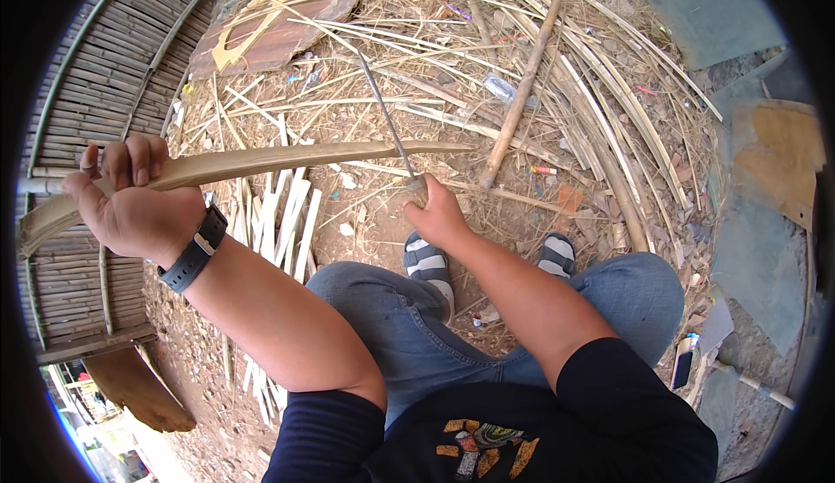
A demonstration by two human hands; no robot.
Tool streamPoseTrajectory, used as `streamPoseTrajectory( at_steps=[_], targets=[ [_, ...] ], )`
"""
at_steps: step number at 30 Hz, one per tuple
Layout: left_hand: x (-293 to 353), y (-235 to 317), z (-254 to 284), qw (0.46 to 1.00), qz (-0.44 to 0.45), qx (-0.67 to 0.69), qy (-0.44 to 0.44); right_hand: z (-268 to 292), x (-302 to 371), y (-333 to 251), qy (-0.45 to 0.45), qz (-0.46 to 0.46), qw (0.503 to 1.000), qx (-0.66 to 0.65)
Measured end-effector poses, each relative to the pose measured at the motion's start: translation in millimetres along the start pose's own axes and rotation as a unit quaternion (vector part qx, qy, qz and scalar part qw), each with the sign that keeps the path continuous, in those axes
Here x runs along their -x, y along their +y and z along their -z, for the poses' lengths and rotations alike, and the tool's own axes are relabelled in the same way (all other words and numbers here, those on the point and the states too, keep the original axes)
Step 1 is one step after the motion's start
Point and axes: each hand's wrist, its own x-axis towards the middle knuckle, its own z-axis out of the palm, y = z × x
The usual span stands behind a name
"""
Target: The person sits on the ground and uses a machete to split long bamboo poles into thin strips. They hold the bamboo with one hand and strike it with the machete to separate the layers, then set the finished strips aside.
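Note:
My left hand (139,209), a watch on its wrist, is closed round a long split bamboo strip (270,160). The strip runs to the right across the space before me and tapers to a thin far end. My right hand (441,216) grips the short handle of a long, narrow-bladed knife (380,96). Its dark blade points up and away to the left and crosses the strip near the tapered end. Whether the edge is biting into the strip, I cannot tell.
Pale split strips (294,213) lie left of my knees. Beyond my feet are a round wooden pole (524,92), scattered long strips (600,96), and a reddish-brown board (300,26). A bamboo slat wall (96,92) stands left; grey sheets (757,266) and a phone (684,368) lie right.

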Motion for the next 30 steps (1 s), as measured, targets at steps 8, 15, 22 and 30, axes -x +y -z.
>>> streamPoseTrajectory(
  at_steps=[8, 15, 22, 30],
  targets=[
    [-4, -1, 4, 1.000, 0.003, 0.002, 0.001, 12, 6, 65, 0.014, -0.119, 0.990, 0.079],
    [-1, -1, 6, 1.000, 0.005, 0.003, 0.008, 10, -9, -24, -0.067, -0.095, 0.993, 0.008],
    [4, 4, -4, 1.000, 0.012, 0.020, -0.017, 9, 3, 12, -0.009, -0.037, 0.999, 0.018],
    [-6, -10, 17, 0.968, 0.039, 0.163, -0.187, 43, -2, 26, 0.049, -0.274, 0.956, -0.096]
  ],
)
